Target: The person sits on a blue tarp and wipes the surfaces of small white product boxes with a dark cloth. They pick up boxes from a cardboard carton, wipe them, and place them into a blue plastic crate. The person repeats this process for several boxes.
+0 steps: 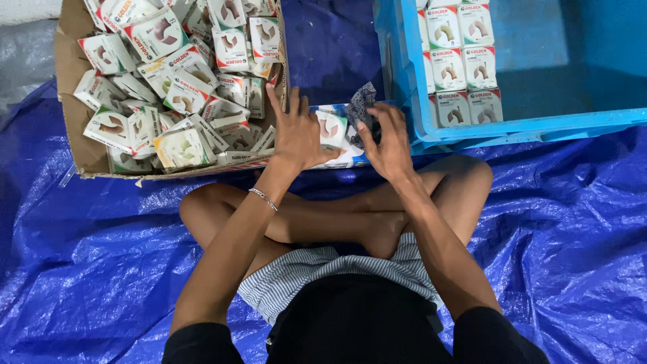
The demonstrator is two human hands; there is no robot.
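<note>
I sit cross-legged on a blue tarpaulin. My left hand [294, 131] lies flat, fingers spread, on a small white carton [331, 129] that rests on a flattened white box [345, 159] in front of my knees. My right hand [386, 140] is curled around a dark patterned cloth [360, 104] and presses it against the right side of that carton. A cardboard box [73, 74] at the upper left is heaped with several similar white-and-red cartons [176, 87].
A blue plastic crate [532, 128] stands at the upper right with neat rows of the same cartons [458, 67] along its left wall. The blue tarpaulin [573, 236] covers the floor around me. A silver bracelet [263, 197] circles my left wrist.
</note>
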